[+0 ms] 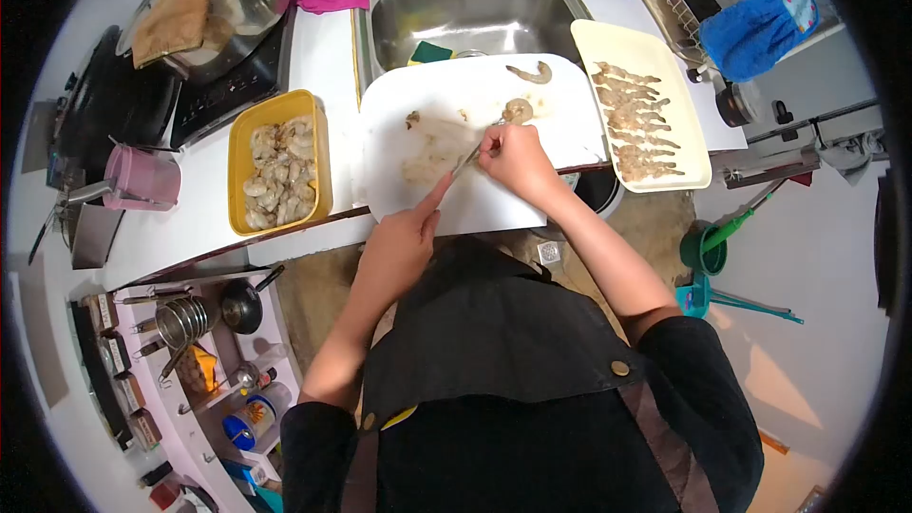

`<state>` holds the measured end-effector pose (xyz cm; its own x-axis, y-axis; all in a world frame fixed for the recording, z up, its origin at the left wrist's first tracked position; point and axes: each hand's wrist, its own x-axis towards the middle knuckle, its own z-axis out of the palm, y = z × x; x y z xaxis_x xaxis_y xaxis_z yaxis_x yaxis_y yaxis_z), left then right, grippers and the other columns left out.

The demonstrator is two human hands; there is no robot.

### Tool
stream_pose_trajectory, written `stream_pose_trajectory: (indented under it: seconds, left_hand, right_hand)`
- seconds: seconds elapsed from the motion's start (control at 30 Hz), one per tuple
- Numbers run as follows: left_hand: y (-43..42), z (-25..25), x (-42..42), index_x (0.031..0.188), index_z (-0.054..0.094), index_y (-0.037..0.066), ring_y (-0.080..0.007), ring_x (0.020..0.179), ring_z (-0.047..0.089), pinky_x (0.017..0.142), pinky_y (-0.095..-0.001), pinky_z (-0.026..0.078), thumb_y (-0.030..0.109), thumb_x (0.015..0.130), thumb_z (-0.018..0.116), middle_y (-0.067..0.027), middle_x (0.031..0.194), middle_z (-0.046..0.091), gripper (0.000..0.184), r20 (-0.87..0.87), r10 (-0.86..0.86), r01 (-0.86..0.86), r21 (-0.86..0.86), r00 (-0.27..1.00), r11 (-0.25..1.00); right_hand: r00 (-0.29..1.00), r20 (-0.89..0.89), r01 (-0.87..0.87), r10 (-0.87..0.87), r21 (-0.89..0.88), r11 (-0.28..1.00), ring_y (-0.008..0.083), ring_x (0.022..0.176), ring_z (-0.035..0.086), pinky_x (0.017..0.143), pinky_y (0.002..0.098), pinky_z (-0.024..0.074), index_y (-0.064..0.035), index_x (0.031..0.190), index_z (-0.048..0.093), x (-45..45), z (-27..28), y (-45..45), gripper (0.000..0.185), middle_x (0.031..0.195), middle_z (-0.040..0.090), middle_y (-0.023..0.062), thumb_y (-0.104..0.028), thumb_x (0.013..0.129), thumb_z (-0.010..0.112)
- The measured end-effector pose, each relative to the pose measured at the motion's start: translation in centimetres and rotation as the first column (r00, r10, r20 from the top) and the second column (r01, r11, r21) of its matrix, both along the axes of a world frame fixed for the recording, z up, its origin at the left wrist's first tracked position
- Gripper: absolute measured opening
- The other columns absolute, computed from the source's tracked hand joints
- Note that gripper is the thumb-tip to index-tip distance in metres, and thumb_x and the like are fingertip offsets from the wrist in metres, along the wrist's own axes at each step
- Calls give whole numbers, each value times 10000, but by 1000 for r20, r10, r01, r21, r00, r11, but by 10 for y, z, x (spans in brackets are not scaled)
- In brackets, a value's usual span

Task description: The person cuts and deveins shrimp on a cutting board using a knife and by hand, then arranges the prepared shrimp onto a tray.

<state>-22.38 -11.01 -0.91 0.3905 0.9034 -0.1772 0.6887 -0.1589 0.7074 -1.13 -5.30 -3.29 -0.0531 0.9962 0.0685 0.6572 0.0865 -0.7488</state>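
Shrimp (518, 111) lies beside curled right fingers (491, 143); left fingers (438, 195) grip a knife (466, 161).

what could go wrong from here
The slim metal blade sits close to the left hand and right hand; a slip might cut one. The white rounded board juts past the edge of the white counter, so pressing there might tip it. The long cream tray of greyish shrimp overhangs too; a bump could upset it.
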Motion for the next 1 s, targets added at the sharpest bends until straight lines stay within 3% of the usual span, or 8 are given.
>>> stream_pose_trajectory:
  seconds: [0.1,0.5,0.6,0.7,0.73,0.87,0.97,1.0]
  left_hand:
    - [4,11,5,1413,443,314,-412,757,621,724,-405,492,148,963,496,-254,861,635,483,-131,-1,-13,-110,991,994]
    - [7,20,-19,1367,511,254,-403,853,623,753,-435,490,110,926,501,-233,896,654,464,-127,-7,15,59,992,998]
    - [6,31,-33,1391,503,247,-208,638,571,688,-336,490,82,943,495,-168,738,602,478,-176,-39,32,-43,984,999]
    - [15,49,-31,1404,494,270,-122,605,500,631,-282,477,101,960,482,-81,690,563,475,-112,22,-53,-280,993,959]
    - [16,39,-28,1413,482,285,-91,592,482,589,-256,457,119,975,467,-33,679,557,469,-11,58,-59,-198,998,978]
    - [33,31,11,1419,470,299,-107,584,479,579,-271,462,141,981,475,-45,674,546,466,-7,22,-22,-167,1000,986]
    - [39,33,24,1397,489,249,-221,666,603,729,-363,503,95,944,512,-192,840,642,479,-47,5,-15,-211,999,977]
    - [39,28,22,1405,483,265,-182,637,551,674,-332,484,106,956,499,-140,781,603,476,-38,-7,0,-188,999,982]
  right_hand:
    - [999,11,-41,41,12,999,331,666,662,641,369,526,31,751,666,5,3,-1,72,696,648,208,-11,693,669]
    - [988,-109,-113,110,-15,994,221,609,615,589,324,480,6,854,686,25,-13,11,109,691,656,156,-52,764,671]
    - [985,-103,-137,138,14,990,225,620,617,609,321,484,9,851,684,28,-12,13,103,704,659,162,-47,769,655]
    - [983,-82,-159,164,71,985,232,637,623,631,324,490,15,845,683,31,-14,16,103,716,660,167,-38,763,649]
    - [982,-77,-167,175,93,982,235,642,626,638,326,491,16,843,682,30,-17,16,104,719,660,169,-35,760,647]
    - [981,-54,-180,187,122,976,247,662,635,650,333,497,16,855,682,30,-20,17,113,737,662,174,-23,755,648]
    - [981,-57,-179,188,136,974,252,672,642,655,333,499,19,859,680,30,-22,17,113,751,664,174,-11,754,649]
    - [979,-61,-186,196,143,972,253,676,643,656,333,500,20,858,679,30,-22,18,112,755,664,174,-9,755,649]
